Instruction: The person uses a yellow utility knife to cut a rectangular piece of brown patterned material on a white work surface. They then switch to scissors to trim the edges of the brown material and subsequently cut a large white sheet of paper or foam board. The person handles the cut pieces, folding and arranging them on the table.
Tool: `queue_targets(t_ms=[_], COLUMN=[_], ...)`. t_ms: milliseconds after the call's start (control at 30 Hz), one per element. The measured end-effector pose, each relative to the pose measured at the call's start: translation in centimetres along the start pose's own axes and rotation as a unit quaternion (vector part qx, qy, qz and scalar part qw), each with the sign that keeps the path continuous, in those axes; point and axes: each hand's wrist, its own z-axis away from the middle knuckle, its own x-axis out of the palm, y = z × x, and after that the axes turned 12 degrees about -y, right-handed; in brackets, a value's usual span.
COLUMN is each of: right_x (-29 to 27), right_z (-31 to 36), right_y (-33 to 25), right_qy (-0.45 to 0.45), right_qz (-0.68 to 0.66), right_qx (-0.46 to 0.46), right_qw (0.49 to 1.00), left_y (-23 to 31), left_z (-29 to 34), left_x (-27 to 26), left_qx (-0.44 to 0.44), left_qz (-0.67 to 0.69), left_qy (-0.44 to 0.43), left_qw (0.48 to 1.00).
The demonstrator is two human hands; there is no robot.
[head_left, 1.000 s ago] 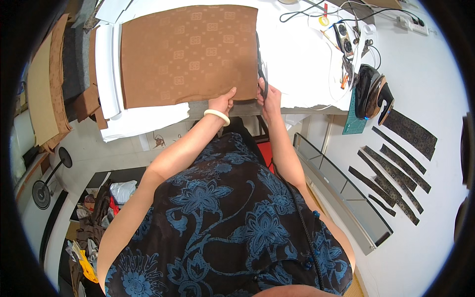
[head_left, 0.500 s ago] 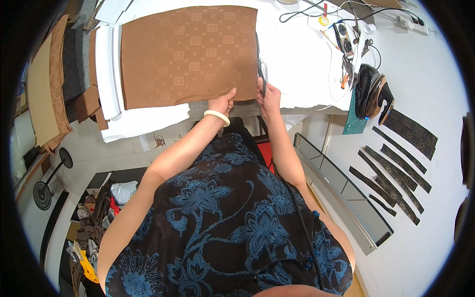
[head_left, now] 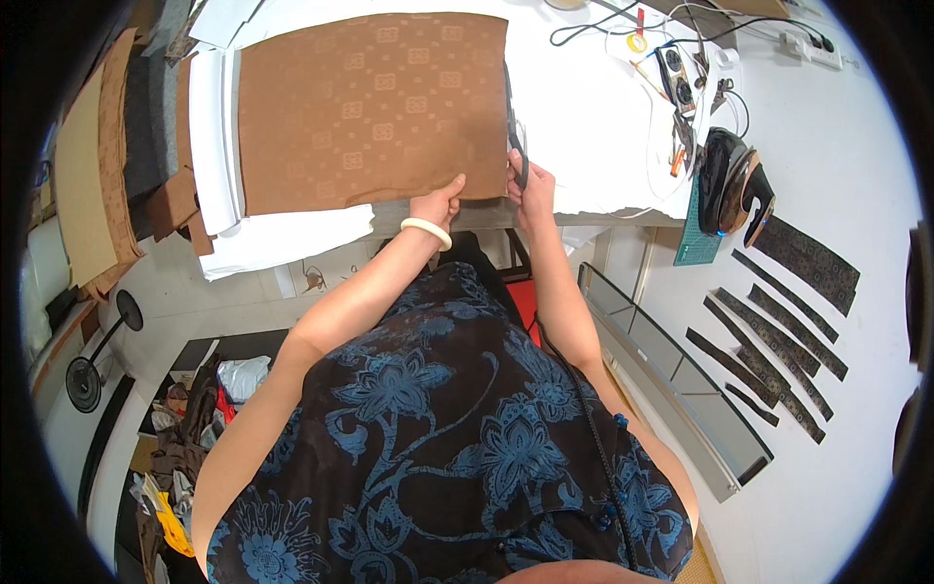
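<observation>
Cloth [head_left: 370, 107], brown, patterned: laid on the left part of the white surface [head_left: 593, 127]. Left hand [head_left: 438, 201]: grip pinching the cloth's near edge, thumb uppermost. Scissors [head_left: 520, 161], black: along the cloth's right edge, blades partly hidden, apparently by the cloth. Right hand [head_left: 533, 195]: grip holding the scissors' handles. Iron [head_left: 726, 185]: right, beside the green mat [head_left: 694, 238].

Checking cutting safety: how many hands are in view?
2: left hand at the near edge of the brown fabric, right hand holding dark scissors at the fabric's right edge.
</observation>
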Motion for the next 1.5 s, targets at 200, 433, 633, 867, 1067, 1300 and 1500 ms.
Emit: queue_targets(t_ms=[200,433,633,867,1067,1300,1500], right_x=[0.4,-0.1,0.1,0.6,0.7,2.0,1.5], right_z=[-0.5,-0.6,-0.6,-0.7,-0.6,-0.1,-1.1], right_y=[-0.8,-0.7,-0.5,0.6,1.3,0.6,0.6], right_qy=[0.007,0.006,0.011,0.013,0.014,0.01,0.008], right_qz=[0.014,0.027,0.021,0.0,-0.009,-0.014,-0.022], right_qx=[0.002,0.012,0.003,-0.022,-0.033,-0.026,-0.032], right_qw=[1.0,1.0,1.0,1.0,0.999,1.0,0.999], left_y=[0.0,0.0,-0.1,-0.2,-0.5,-0.6,-1.1], left_z=[0.4,0.5,0.5,0.8,0.8,1.1,1.1], left_x=[-0.4,-0.7,-0.8,-0.4,-0.2,0.1,-0.6], left_qx=[-0.014,-0.003,-0.005,-0.007,-0.015,-0.011,-0.016], left_qz=[-0.028,-0.021,-0.014,0.001,0.002,0.003,-0.008], left_qy=[0.004,-0.005,-0.005,-0.018,-0.006,0.0,-0.01], left_qw=[1.0,1.0,1.0,1.0,1.0,1.0,1.0])
